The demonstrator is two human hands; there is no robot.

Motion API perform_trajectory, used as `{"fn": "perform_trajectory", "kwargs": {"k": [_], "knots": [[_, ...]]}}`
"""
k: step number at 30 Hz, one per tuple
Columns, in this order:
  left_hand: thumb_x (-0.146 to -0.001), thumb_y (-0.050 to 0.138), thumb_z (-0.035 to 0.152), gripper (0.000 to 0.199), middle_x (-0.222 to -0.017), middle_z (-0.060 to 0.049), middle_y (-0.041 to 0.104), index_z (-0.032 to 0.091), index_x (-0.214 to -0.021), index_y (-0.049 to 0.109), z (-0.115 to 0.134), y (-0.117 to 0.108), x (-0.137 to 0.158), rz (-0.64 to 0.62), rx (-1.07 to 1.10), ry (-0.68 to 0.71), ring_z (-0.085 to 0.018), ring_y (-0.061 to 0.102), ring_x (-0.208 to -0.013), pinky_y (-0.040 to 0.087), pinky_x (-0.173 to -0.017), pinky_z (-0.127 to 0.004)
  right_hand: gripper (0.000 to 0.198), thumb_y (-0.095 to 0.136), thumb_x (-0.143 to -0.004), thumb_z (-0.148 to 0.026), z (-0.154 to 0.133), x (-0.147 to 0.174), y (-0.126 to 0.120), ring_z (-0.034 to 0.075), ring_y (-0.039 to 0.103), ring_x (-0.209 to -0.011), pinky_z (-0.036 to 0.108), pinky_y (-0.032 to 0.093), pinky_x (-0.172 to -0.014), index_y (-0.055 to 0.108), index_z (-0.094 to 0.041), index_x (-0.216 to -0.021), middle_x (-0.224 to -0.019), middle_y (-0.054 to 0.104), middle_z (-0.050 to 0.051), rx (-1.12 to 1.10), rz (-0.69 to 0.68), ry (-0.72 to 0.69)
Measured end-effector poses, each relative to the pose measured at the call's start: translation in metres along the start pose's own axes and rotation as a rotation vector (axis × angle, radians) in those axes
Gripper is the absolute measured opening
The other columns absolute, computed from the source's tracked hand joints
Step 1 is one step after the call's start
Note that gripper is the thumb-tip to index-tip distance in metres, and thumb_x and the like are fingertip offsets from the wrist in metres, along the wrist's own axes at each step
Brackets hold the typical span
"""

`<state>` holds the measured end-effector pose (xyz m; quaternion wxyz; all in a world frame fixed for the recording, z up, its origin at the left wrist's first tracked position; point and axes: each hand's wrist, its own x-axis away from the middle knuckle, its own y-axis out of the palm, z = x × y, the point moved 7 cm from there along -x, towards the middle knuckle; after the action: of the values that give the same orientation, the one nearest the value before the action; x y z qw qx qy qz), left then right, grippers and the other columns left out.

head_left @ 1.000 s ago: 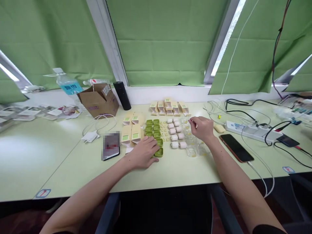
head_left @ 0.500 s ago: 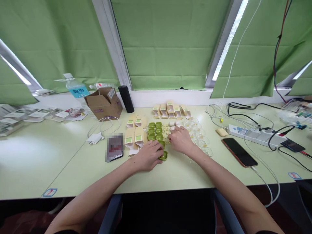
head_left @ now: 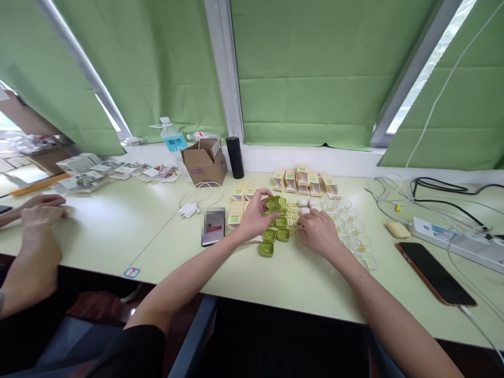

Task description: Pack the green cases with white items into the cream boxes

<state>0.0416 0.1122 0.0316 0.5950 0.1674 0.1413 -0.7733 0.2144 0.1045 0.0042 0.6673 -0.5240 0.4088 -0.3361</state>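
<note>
My left hand (head_left: 256,218) grips a small green square container (head_left: 276,203) between thumb and fingers, raised over the others. Below it, several more green containers (head_left: 266,249) stand on the table, open side up. My right hand (head_left: 318,231) is beside them with fingers curled down; whatever its fingertips hold is hidden. Close to those fingers lie small yellow pieces (head_left: 291,210) in rows and pinkish-white short pieces (head_left: 303,203). Several clear plastic covers (head_left: 365,259) are spread to the right of my right hand.
Cream folded cartons (head_left: 302,177) stand behind and more (head_left: 235,214) to the left. A phone (head_left: 213,229), charger (head_left: 189,210), brown box (head_left: 206,165) and black cylinder (head_left: 235,157) are farther left. Another phone (head_left: 435,272) and a power strip (head_left: 444,239) lie right. Another person's hands (head_left: 43,207) rest far left.
My left hand has lifted a green container off the table and moved farther back. The view has turned left, bringing another person's arms into sight. My right hand stays by the small pieces.
</note>
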Motion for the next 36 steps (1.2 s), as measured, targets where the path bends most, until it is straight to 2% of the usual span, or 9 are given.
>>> {"fn": "perform_trajectory", "kwargs": {"k": [2, 5, 10, 14, 19, 24, 29, 32, 36], "knots": [[-0.076, 0.083, 0.025, 0.052, -0.094, 0.000, 0.062, 0.024, -0.112, 0.046, -0.001, -0.001, -0.017, 0.063, 0.114, -0.012, -0.017, 0.066, -0.086, 0.055, -0.080, -0.032, 0.017, 0.061, -0.092, -0.026, -0.006, -0.001, 0.002, 0.029, 0.061, -0.105, 0.037, 0.034, -0.085, 0.076, -0.018, -0.094, -0.099, 0.077, 0.013, 0.014, 0.004, -0.022], [-0.066, 0.091, 0.024, 0.058, -0.112, -0.003, 0.059, 0.023, -0.112, 0.055, -0.006, -0.003, -0.035, 0.185, 0.199, 0.017, -0.017, 0.067, -0.095, 0.056, -0.088, -0.033, 0.018, 0.062, -0.092, -0.027, -0.016, -0.002, 0.005, 0.030, 0.061, -0.103, 0.039, 0.033, -0.086, 0.076, -0.015, -0.094, -0.097, 0.077, 0.015, 0.037, 0.000, -0.061], [-0.065, 0.092, 0.022, 0.060, -0.121, -0.007, 0.061, 0.020, -0.116, 0.061, -0.044, -0.001, -0.035, 0.322, 0.372, -0.047, -0.017, 0.066, -0.097, 0.056, -0.091, -0.033, 0.017, 0.060, -0.087, -0.014, -0.027, -0.001, 0.011, 0.031, 0.062, -0.097, 0.041, 0.032, -0.082, 0.077, -0.013, -0.089, -0.092, 0.077, 0.017, 0.076, -0.013, -0.101], [-0.065, 0.093, 0.022, 0.055, -0.118, -0.008, 0.066, 0.018, -0.112, 0.065, -0.062, 0.000, -0.024, 0.294, 0.367, -0.068, -0.017, 0.066, -0.094, 0.055, -0.087, -0.032, 0.020, 0.061, -0.081, -0.007, -0.029, -0.002, 0.010, 0.031, 0.063, -0.095, 0.041, 0.032, -0.083, 0.078, -0.013, -0.089, -0.090, 0.077, 0.017, 0.090, 0.002, -0.100], [-0.066, 0.093, 0.023, 0.053, -0.111, -0.008, 0.068, 0.018, -0.112, 0.067, -0.059, -0.003, -0.022, 0.266, 0.363, -0.033, -0.020, 0.065, -0.103, 0.053, -0.092, -0.033, 0.022, 0.058, -0.087, -0.008, -0.032, -0.004, 0.009, 0.030, 0.062, -0.095, 0.042, 0.032, -0.084, 0.079, -0.014, -0.090, -0.090, 0.077, 0.018, 0.107, 0.020, -0.080], [-0.066, 0.093, 0.026, 0.054, -0.116, -0.005, 0.063, 0.020, -0.112, 0.064, -0.059, 0.002, -0.020, 0.195, 0.427, -0.059, -0.016, 0.065, -0.098, 0.052, -0.091, -0.031, 0.021, 0.058, -0.088, -0.008, -0.037, -0.005, 0.009, 0.029, 0.061, -0.095, 0.041, 0.032, -0.086, 0.078, -0.014, -0.090, -0.089, 0.078, 0.017, 0.115, 0.011, -0.079], [-0.065, 0.094, 0.024, 0.059, -0.123, -0.006, 0.057, 0.021, -0.114, 0.061, -0.062, 0.003, -0.018, 0.200, 0.437, -0.068, -0.015, 0.063, -0.098, 0.053, -0.089, -0.029, 0.019, 0.060, -0.080, -0.005, -0.027, -0.005, -0.001, 0.029, 0.062, -0.093, 0.040, 0.032, -0.084, 0.075, -0.013, -0.089, -0.089, 0.076, 0.017, 0.093, 0.064, -0.048], [-0.069, 0.092, 0.025, 0.057, -0.123, -0.006, 0.057, 0.022, -0.116, 0.060, -0.062, 0.002, -0.018, 0.203, 0.444, -0.065, -0.015, 0.062, -0.098, 0.054, -0.087, -0.030, 0.023, 0.056, -0.078, -0.003, -0.005, -0.001, -0.018, 0.026, 0.063, -0.089, 0.037, 0.035, -0.082, 0.070, -0.015, -0.092, -0.091, 0.075, 0.014, -0.071, 0.185, 0.015], [-0.074, 0.089, 0.027, 0.050, -0.117, -0.005, 0.061, 0.022, -0.115, 0.061, -0.058, 0.004, -0.019, 0.173, 0.494, -0.068, -0.014, 0.062, -0.093, 0.055, -0.084, -0.031, 0.016, 0.048, -0.092, -0.014, 0.034, 0.005, -0.046, 0.021, 0.066, -0.079, 0.033, 0.046, -0.072, 0.063, -0.020, -0.093, -0.089, 0.071, 0.007, -0.701, 0.484, 0.094]]}}
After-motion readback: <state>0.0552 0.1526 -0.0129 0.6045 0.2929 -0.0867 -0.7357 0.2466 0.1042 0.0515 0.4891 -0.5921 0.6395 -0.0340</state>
